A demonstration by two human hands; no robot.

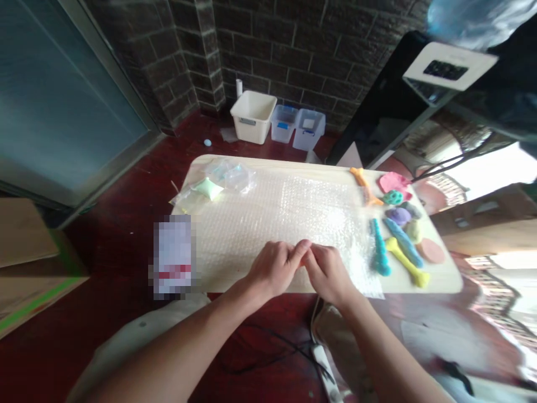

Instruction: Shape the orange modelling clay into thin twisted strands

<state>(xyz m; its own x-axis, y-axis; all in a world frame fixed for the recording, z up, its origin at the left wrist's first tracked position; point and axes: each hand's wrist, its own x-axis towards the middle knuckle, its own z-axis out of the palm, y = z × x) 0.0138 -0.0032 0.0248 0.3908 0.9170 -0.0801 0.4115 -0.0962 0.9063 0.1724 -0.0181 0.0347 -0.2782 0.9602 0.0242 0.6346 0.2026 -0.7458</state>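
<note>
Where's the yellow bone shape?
In the head view, the yellow bone shape lies toward the right of the table, past the right hand, beside the teal stick and blue stick.

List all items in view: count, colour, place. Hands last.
table: 1, pale, centre
bubble wrap: 1, clear, on table
bones: 2, orange, yellow, table right
rods: 2, teal, blue, table right
lumps: 4, green, purple, grey, olive, table right
piece: 1, pink, table right
disc: 1, peach, table right
bags: uncountable, clear, table left
packet: 1, green, table left
pixelated item: 1, white, left edge
bin: 1, cream, by wall
boxes: 2, clear, by wall
dispenser: 1, black, right
carton: 1, brown, left
power strip: 1, white, floor
bit: 1, orange, between hands, unclear
left hand: 1, bare, over table
right hand: 1, bare, touching left
</note>
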